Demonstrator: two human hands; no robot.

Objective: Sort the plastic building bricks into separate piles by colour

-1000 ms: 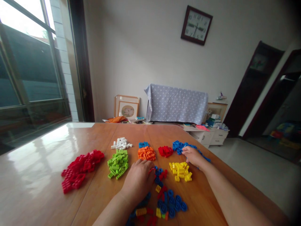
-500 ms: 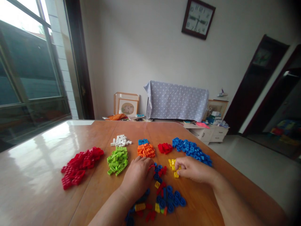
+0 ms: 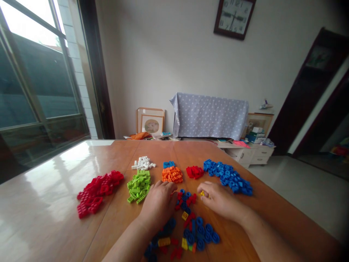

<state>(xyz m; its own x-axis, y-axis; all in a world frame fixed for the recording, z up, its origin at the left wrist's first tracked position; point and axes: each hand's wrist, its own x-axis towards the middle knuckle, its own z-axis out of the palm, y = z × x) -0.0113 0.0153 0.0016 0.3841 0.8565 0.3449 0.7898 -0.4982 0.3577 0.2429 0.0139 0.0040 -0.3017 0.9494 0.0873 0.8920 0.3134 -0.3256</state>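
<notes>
My left hand (image 3: 160,199) rests palm down on the table, fingers curled, just left of a loose group of blue and red bricks (image 3: 186,199). Its fingertips are partly hidden, and what they hold, if anything, cannot be made out. To the right, my right hand (image 3: 219,199) curls around yellow bricks (image 3: 202,193); a bit of yellow shows between thumb and fingers, the rest covered by the hand. Between my forearms lie round blue pieces (image 3: 200,233), a yellow brick with a printed mark (image 3: 185,215) and another yellow brick (image 3: 164,241).
Sorted brick piles lie beyond my hands: dark red (image 3: 99,191), lime green (image 3: 139,185), white (image 3: 143,162), orange (image 3: 172,174), red (image 3: 194,172) and blue (image 3: 227,176). The wooden table (image 3: 114,222) has its right edge beyond my right forearm.
My right hand has drawn its fingers in over the yellow bricks, covering most of them. The left hand stays nearly in place. The whole view has shifted slightly.
</notes>
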